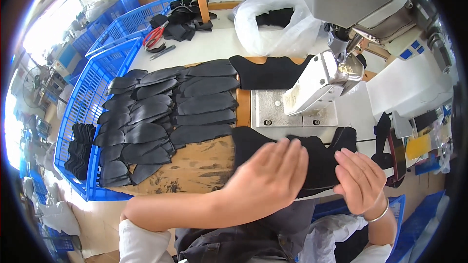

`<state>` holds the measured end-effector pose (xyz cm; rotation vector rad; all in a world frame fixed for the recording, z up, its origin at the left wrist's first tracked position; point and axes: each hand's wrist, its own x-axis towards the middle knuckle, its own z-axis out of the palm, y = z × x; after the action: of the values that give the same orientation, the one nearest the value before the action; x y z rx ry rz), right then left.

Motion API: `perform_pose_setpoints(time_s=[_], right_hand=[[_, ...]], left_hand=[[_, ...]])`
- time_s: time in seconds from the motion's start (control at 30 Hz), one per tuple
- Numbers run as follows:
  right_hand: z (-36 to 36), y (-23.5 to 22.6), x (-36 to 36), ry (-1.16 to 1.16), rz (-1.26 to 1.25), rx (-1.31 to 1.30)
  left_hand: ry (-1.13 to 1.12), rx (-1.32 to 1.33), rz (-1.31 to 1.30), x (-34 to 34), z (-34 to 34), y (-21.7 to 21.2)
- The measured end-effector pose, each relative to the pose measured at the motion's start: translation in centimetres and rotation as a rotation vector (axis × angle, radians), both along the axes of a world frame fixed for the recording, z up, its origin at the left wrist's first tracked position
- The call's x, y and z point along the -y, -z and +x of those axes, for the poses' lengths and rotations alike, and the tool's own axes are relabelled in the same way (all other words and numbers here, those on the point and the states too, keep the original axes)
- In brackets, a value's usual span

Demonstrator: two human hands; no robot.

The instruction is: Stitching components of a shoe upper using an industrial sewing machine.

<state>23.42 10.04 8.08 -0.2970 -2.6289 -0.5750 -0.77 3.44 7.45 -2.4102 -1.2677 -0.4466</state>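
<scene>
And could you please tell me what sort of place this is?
Probably a sewing workshop: there is what looks like an industrial sewing machine, many similarly shaped dark pieces laid in rows, and a blue plastic crate at the left.

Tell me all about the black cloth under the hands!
The black cloth looks matte, with a wavy far edge. It lies at the near side of the table, in front of the metal plate. The left hand hides part of its left half; the right hand is by its right end. Whether they grip it is hidden.
</scene>
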Motion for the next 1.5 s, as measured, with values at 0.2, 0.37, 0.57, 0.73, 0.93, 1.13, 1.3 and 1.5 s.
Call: perform_pose_setpoints(time_s=[0.2, 0.37, 0.57, 0.73, 0.93, 1.13, 1.3, 1.5], right_hand=[[-0.4, 1.5, 2.0, 0.113, -0.360, -0.385], [-1.3, 3.0, 3.7, 0.122, -0.391, -0.418], [-1.1, 4.2, 5.5, 0.121, -0.495, -0.432], [0.9, 5.5, 6.0, 0.212, -0.526, -0.527], [0.6, 5.7, 6.6, 0.233, -0.569, -0.580], [1.2, 5.7, 7.6, 0.255, -0.602, -0.578], [1.3, 5.7, 7.7, 0.262, -0.568, -0.595], [-0.6, 4.5, 7.0, 0.134, -0.582, -0.575]], left_hand=[[-0.443, 0.108, 0.141, -1.5, -8.9, -5.3], [-0.247, 0.104, 0.306, -13.6, -7.5, -1.1], [0.098, 0.264, 0.218, -16.9, -6.4, 5.5], [-0.222, 0.363, -0.440, -12.0, -11.9, 2.6], [-0.193, 0.368, -0.315, -11.0, -12.8, 5.4], [-0.334, 0.693, -0.457, -10.4, -14.1, 5.5], [-0.706, 0.770, -0.107, -5.2, -20.5, 5.2], [-0.760, 1.322, 0.063, 0.9, -25.1, 3.2]])
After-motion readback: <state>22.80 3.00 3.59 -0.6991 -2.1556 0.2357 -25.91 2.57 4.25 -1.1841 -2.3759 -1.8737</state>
